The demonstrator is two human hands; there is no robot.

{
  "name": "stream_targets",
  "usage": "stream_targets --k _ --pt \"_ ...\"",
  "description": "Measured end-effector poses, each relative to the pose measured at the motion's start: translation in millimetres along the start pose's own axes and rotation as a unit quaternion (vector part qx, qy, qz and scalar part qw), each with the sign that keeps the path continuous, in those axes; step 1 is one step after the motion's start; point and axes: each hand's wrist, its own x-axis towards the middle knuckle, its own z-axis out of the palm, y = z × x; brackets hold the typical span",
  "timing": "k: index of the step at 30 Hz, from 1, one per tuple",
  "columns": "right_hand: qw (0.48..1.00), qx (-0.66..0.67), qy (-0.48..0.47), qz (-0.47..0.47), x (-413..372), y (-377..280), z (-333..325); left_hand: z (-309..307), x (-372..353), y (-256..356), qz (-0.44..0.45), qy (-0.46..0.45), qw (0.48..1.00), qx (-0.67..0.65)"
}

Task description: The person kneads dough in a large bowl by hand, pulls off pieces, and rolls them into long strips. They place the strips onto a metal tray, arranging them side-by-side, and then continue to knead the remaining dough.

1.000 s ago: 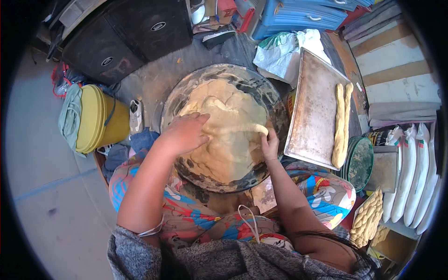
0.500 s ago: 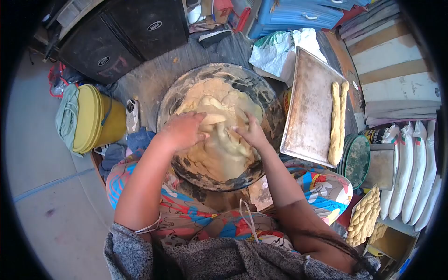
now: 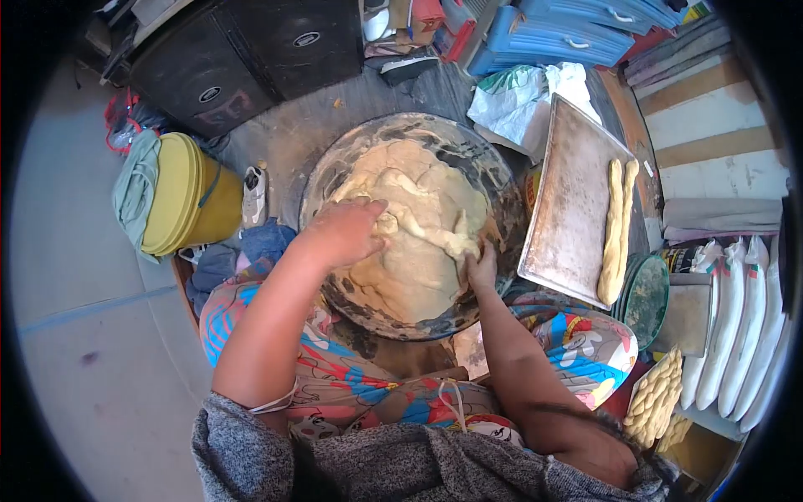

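Note:
A rope of dough [image 3: 428,234] stretches between my two hands over a wide, flour-crusted basin [image 3: 500,180]. My left hand [image 3: 345,236] is closed around its left end, knuckles up. Its right end is in the closed fingers of my right hand [image 3: 482,271], close to the basin's right side. Under the rope, a large mass of pale dough [image 3: 403,289] fills most of the basin. Another short rounded piece of dough [image 3: 400,179] lies on the mass, beyond my left hand.
Right of the basin stands a metal tray [image 3: 573,184] bearing a long twisted dough strip [image 3: 617,238]. Braided dough [image 3: 654,397] and several filled white bags [image 3: 732,335] are farther right. A yellow bucket [image 3: 188,197] and a shoe [image 3: 254,197] stand left; black cabinets [image 3: 251,67] behind.
My hands have moved apart, the right one toward the basin's right side. The dough between them now shows as a stretched rope. The whole view has shifted slightly.

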Motion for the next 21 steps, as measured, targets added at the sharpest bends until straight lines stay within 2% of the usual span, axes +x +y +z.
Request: stream_targets --k 1,2,3,7,10,11,12,13,14,15,16,17,18,20,21 --pt "0.987 -0.135 0.039 -0.075 -2.1 -11.9 -2.4 1.3 -1.0 -1.7 0.012 0.011 1.0 0.008" --pt "0.949 -0.267 0.077 -0.147 -5.8 -22.9 -5.7 4.1 -2.1 -3.0 0.025 0.019 0.999 0.015" --pt "0.96 -0.255 -0.054 -0.1 -4.1 -37.7 -7.1 6.9 -2.2 -4.5 0.023 0.019 0.999 0.011" --pt "0.925 -0.336 -0.116 -0.134 -0.7 -52.1 8.1 8.6 -1.9 -3.9 0.019 0.007 1.0 0.003" --pt "0.879 -0.443 -0.171 0.03 16.4 -58.6 -3.8 5.8 -2.1 -2.4 0.02 0.011 1.0 -0.001" --pt "0.881 -0.441 -0.17 0.032 21.4 -54.3 -9.7 6.3 -1.7 -2.6 0.026 0.02 0.999 -0.005" --pt "0.929 -0.323 -0.133 0.121 29.0 -46.4 -18.7 5.9 -0.5 -3.1 0.026 0.02 0.999 -0.005" --pt "0.953 -0.201 -0.094 0.206 33.8 -36.3 -25.3 6.3 1.5 -3.9 0.032 0.024 0.999 0.004" --pt "0.952 -0.207 -0.094 0.206 33.0 -21.6 -26.3 7.7 3.4 -3.6 0.038 0.029 0.999 0.011" --pt "0.979 -0.147 -0.074 0.118 30.6 1.3 -24.9 6.9 4.3 -1.4 0.038 0.032 0.999 0.004" --pt "0.995 -0.083 -0.054 0.027 24.6 -6.1 -26.5 3.2 4.4 1.9 0.038 0.025 0.999 0.007" --pt "0.995 -0.071 -0.068 -0.017 10.5 -13.0 -30.5 0.5 4.4 4.1 0.038 0.018 0.999 0.013" --pt "0.995 -0.07 -0.069 -0.018 2.6 -24.8 -33.0 1.9 5.9 4.1 0.037 0.019 0.999 0.013" --pt "0.983 0.106 -0.121 0.092 -7.8 -43.6 -36.6 5.8 10.5 4.2 0.052 0.036 0.998 0.019" --pt "0.972 0.15 -0.129 0.127 -11.0 -57.4 -38.8 4.7 10.8 6.5 0.054 0.036 0.998 0.021"
